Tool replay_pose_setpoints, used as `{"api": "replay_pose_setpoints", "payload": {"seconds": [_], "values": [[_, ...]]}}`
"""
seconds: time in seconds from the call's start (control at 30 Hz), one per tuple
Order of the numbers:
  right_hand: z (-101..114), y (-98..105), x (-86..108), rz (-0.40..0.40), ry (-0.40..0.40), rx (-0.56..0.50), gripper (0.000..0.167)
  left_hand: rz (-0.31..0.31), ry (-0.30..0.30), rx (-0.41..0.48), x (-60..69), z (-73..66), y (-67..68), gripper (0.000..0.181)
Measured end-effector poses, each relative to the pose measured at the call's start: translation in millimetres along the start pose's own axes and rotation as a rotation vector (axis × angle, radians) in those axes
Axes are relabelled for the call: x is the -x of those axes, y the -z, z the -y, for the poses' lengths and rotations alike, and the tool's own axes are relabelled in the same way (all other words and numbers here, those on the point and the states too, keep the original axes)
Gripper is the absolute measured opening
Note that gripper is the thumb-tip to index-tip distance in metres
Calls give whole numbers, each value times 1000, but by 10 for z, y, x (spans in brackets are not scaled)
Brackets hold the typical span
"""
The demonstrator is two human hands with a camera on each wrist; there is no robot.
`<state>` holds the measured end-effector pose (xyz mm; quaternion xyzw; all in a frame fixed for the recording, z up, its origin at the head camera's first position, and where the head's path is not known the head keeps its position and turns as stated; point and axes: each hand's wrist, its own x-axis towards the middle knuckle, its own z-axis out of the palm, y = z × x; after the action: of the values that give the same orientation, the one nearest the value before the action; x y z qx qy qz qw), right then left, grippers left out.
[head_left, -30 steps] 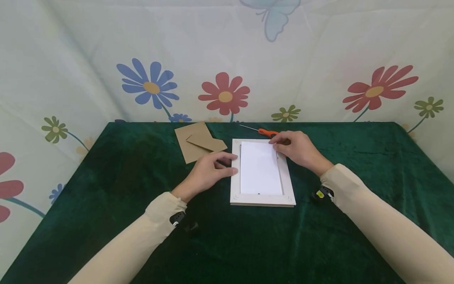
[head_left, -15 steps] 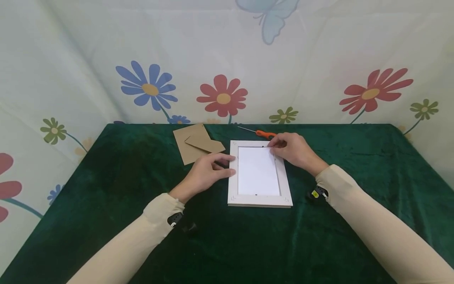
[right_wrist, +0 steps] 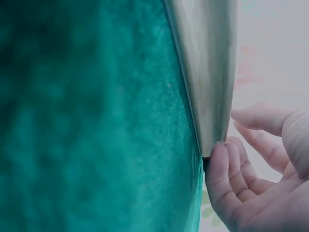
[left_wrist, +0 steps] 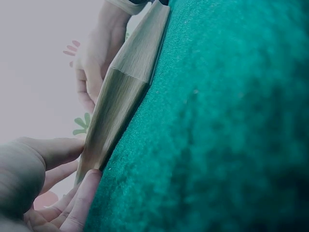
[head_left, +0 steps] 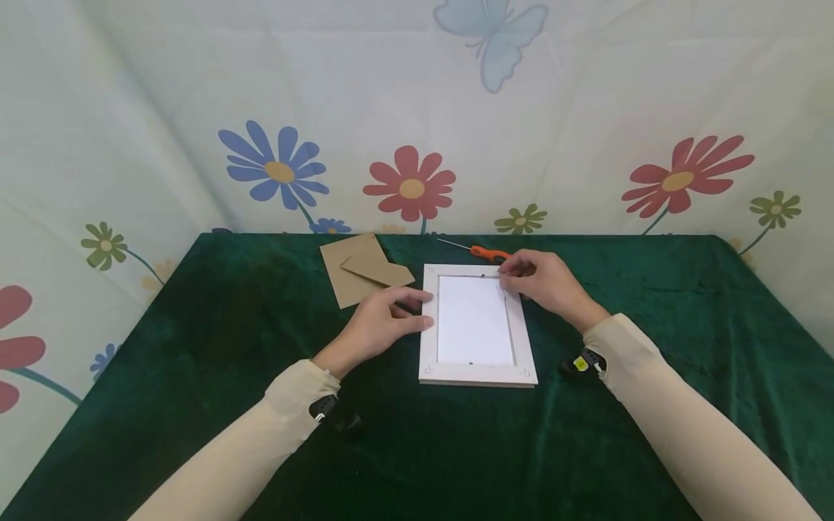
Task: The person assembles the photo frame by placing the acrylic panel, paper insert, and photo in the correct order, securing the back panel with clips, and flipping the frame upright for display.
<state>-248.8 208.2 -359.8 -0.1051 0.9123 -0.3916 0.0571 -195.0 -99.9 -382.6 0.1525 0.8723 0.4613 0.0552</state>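
Note:
A white picture frame (head_left: 478, 373) lies back side up on the green cloth, with small dark tabs around its opening. A white sheet (head_left: 474, 318) fills the recess, flat inside the rim. My left hand (head_left: 378, 324) holds the frame's left edge; in the left wrist view the thumb is on the upper side and fingertips are against the wooden edge (left_wrist: 116, 101). At the upper right corner, my right hand (head_left: 544, 282) grips the frame, its thumb over the inner border by the sheet. The right wrist view shows its fingertips (right_wrist: 219, 162) against the frame's end.
Behind my left hand lies a brown backing board (head_left: 348, 282) with a folded stand leg (head_left: 381, 270) on it. A screwdriver with an orange handle (head_left: 485, 253) lies just beyond the frame. A flowered curtain (head_left: 586, 108) hangs behind the table's far edge.
The white sheet's top end has gone down from over the frame's upper border into the recess, and the top tab now shows. Both hands stay at the frame; the view has tilted slightly.

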Motion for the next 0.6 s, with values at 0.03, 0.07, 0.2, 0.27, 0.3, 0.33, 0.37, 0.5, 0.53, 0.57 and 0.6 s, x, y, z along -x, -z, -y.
{"api": "replay_pose_setpoints", "payload": {"seconds": [0.03, 0.07, 0.2, 0.27, 0.3, 0.33, 0.37, 0.5, 0.53, 0.57, 0.6], "values": [[-10, 9, 14, -5, -15, -19, 28, 1, 0, 0, 0, 0, -1, 44], [-18, 17, 27, -11, -29, -34, 30, 0, 0, 1, -1, -1, -2, 44], [-49, 47, 77, -25, -79, -93, 36, -4, -1, 3, -8, -2, -4, 44], [-70, 59, 101, -20, -99, -120, 38, -5, -2, 3, -10, -2, -5, 44], [-84, 65, 114, -15, -108, -134, 39, -4, -3, 3, -11, -1, -5, 44], [-99, 70, 124, -7, -114, -151, 40, -4, -4, 3, -11, -2, -5, 44], [-117, 75, 134, 2, -116, -165, 41, -2, -6, 3, -10, -1, -5, 44], [-176, 80, 152, 34, -108, -199, 43, 0, -9, 1, -2, 3, -2, 44], [-186, 79, 153, 41, -105, -205, 43, 1, -8, 1, 0, 3, -1, 44], [-193, 77, 153, 48, -105, -208, 44, 1, -9, 0, 2, 5, 1, 44], [-199, 76, 154, 54, -106, -211, 44, 1, -9, -1, 2, 5, 2, 44]]}}
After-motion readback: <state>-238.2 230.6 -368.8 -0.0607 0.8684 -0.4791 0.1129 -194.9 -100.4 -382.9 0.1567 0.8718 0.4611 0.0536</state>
